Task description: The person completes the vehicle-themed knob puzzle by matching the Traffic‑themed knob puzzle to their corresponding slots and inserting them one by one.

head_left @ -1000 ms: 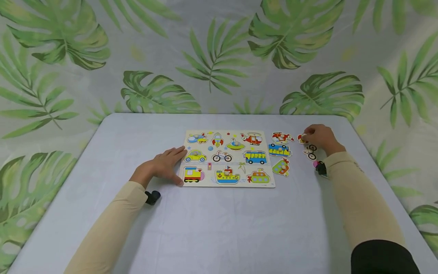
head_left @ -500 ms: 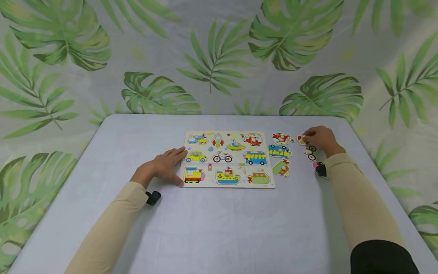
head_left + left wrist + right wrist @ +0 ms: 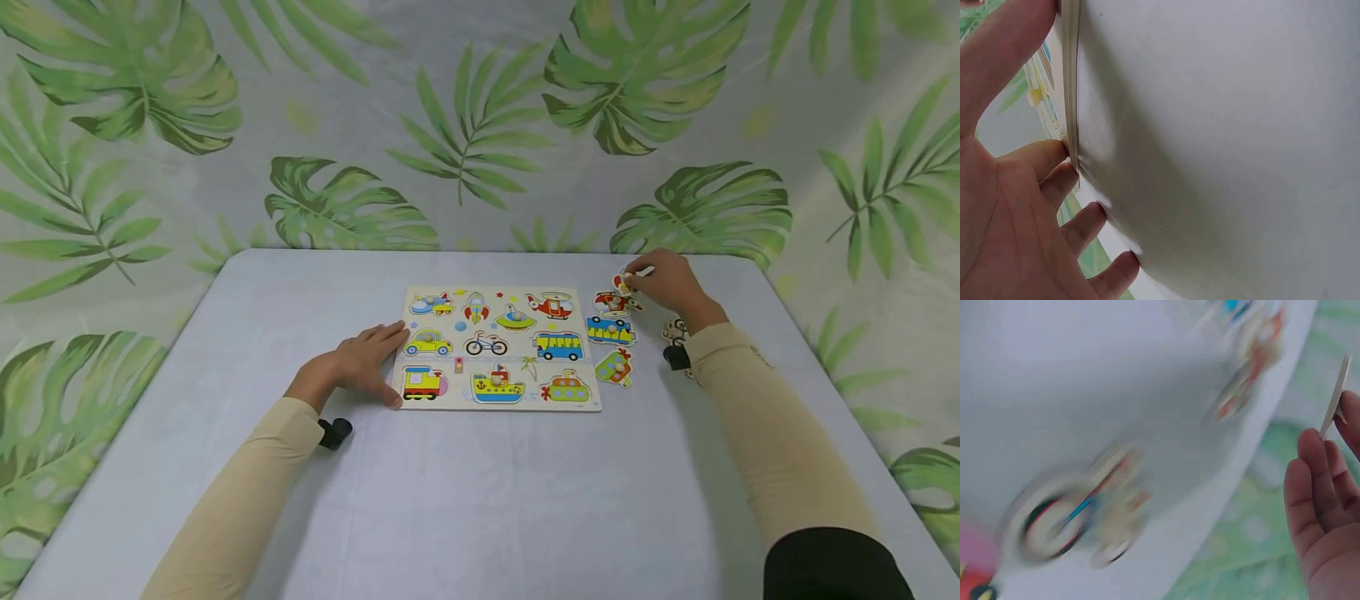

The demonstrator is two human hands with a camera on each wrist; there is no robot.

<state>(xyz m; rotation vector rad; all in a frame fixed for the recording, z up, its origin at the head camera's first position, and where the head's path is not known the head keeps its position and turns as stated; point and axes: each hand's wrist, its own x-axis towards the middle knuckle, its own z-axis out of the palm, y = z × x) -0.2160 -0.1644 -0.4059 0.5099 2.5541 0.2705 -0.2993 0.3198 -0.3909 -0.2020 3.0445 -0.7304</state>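
Observation:
My left hand [image 3: 362, 365] lies at the left side of a puzzle board [image 3: 517, 403] printed with vehicles. In the left wrist view its spread fingers [image 3: 1085, 226] touch the cloth and the board's edge [image 3: 1072, 81]. My right hand [image 3: 670, 285] pinches a small red-and-yellow wooden puzzle piece [image 3: 622, 282] beyond the board's far right corner. The right wrist view shows that piece [image 3: 1337, 400] edge-on between thumb and fingertips, raised off the table. Just nearer than it lies a helicopter piece [image 3: 613, 303].
Right of the board lie a bus piece [image 3: 611, 331] and a submarine piece [image 3: 615, 367]. A bicycle piece [image 3: 674, 332] rests under the right forearm, partly hidden, with a pink-and-red piece [image 3: 979, 556] beside it. A white cloth covers the table [image 3: 480, 500]; a leaf-print backdrop [image 3: 480, 125] stands behind.
My right hand has lifted the red-and-yellow puzzle piece from beside the bicycle piece and moved left and away, past the helicopter piece. My left hand has stayed at the board.

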